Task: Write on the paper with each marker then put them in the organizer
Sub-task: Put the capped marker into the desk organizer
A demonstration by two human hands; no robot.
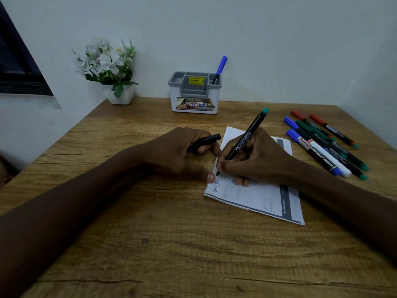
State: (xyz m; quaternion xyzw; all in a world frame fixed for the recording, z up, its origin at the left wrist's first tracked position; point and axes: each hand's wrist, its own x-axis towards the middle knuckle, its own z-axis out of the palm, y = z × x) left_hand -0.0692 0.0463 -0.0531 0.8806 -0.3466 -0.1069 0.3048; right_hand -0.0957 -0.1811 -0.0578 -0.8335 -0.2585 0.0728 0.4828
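My right hand [253,157] grips a black marker with a green end [247,138], its tip touching the left part of the white paper [264,196], just above a blue written word. My left hand [178,153] rests on the table beside the paper's left edge, its fingers curled round a black marker cap [209,139] and its thumb on the paper's edge. The grey and white organizer [194,93] stands at the back against the wall, with one blue marker [219,68] upright in its right compartment. Several more markers [326,143], red, blue, green and white, lie at the right.
A white pot of white flowers [109,67] stands in the back left corner of the wooden table [150,244]. A dark window frame [19,61] is on the left wall. The table's left edge runs diagonally near my left forearm.
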